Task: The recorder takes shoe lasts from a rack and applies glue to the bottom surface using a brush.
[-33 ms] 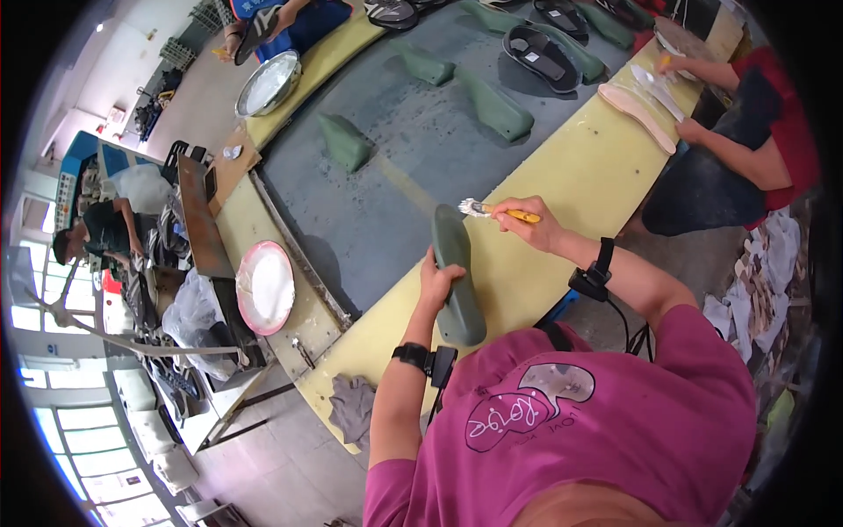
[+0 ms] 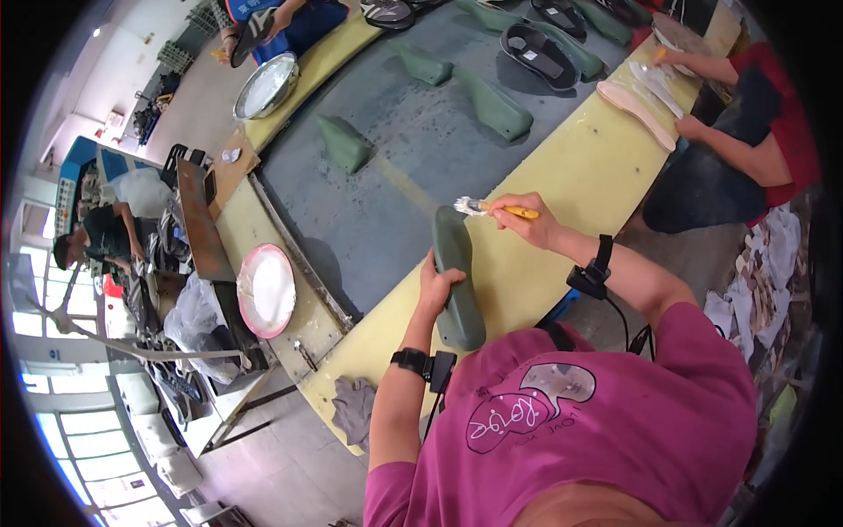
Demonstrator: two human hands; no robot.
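Note:
Wrapped round the side of a green shoe last point(image 2: 464, 316) is my left hand point(image 2: 436, 283), thumb across its upper face. The last stands at the near edge of the yellow board, its lower end close to my shirt. In my right hand point(image 2: 527, 220) I grip a brush point(image 2: 471, 206) with a yellow handle. White paste covers its bristles, which are over the far end of the last; I cannot tell whether they touch it.
A grey conveyor belt point(image 2: 395, 237) carries several green lasts point(image 2: 344, 143) and dark shoe uppers point(image 2: 540, 57). White paste fills a pink-rimmed basin point(image 2: 249, 321) at left. A grey cloth point(image 2: 354, 408) lies on the yellow board point(image 2: 527, 263). Co-workers sit at right and far left.
The brush and my right hand have shifted very slightly left, toward the last. My left hand keeps its hold.

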